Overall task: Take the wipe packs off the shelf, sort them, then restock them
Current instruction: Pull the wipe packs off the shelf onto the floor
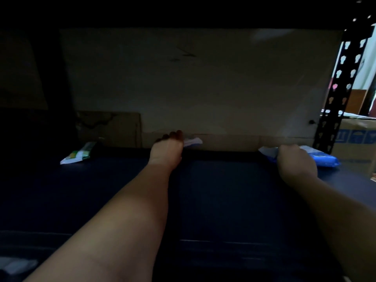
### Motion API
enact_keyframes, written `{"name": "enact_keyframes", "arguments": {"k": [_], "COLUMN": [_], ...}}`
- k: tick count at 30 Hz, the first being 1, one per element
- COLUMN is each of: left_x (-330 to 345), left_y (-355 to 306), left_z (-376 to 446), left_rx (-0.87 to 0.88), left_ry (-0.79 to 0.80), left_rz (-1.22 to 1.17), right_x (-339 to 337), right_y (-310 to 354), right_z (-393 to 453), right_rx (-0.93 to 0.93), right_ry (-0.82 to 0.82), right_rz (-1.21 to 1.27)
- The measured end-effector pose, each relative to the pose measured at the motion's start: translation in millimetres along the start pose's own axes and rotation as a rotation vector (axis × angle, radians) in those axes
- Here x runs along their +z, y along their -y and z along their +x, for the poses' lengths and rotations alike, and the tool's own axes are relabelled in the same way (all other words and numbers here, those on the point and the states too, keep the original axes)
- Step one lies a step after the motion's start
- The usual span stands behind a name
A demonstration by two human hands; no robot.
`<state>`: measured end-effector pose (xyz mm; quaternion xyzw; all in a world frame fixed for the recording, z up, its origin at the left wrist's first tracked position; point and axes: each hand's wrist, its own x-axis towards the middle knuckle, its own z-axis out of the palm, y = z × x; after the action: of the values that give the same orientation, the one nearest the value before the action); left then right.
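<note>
Both arms reach deep into the dark shelf [223,180]: right hand [296,163] grips the blue wipe pack [325,159] at right rear, left hand [165,149] fingertips touch a white pack [193,141] at the back; grip unclear—secure it before withdrawing.

The dark shelf deck [223,200] lies open from front edge to back. A cardboard panel [203,82] closes the rear, and the upper shelf closes the top. At the deck's right end stands a perforated black upright [337,88], with a cardboard box [358,143] beyond it. Only packs along the rear edge occupy the deck.
</note>
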<state>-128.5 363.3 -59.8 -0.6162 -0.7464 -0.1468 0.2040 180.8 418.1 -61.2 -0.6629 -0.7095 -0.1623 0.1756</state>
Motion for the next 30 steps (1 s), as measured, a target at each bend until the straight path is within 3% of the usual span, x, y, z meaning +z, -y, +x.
{"name": "enact_keyframes", "arguments": {"k": [3,9,14,18,24,30], "left_x": [-15,-31,-30,-22,-19,-35], "left_y": [31,118,174,200,201,184], "left_z": [-15,-48,-58,-60,-60,-87], "left_rx": [-0.086,-0.294,-0.542,-0.696,-0.668,-0.519], "left_ry": [-0.015,0.035,0.107,0.170,0.109,-0.014], "left_rz": [0.008,0.303,0.206,-0.011,-0.045,0.004], "right_x": [-11,-30,-45,-41,-28,-43], "right_y": [8,63,131,173,191,172], "right_z": [-13,-31,-42,-49,-52,-66], "right_rx": [-0.025,-0.103,-0.296,-0.409,-0.464,-0.471], "right_ry": [-0.059,-0.167,-0.201,-0.211,-0.190,-0.195], "right_rz": [0.045,0.197,0.156,0.156,0.029,0.064]}}
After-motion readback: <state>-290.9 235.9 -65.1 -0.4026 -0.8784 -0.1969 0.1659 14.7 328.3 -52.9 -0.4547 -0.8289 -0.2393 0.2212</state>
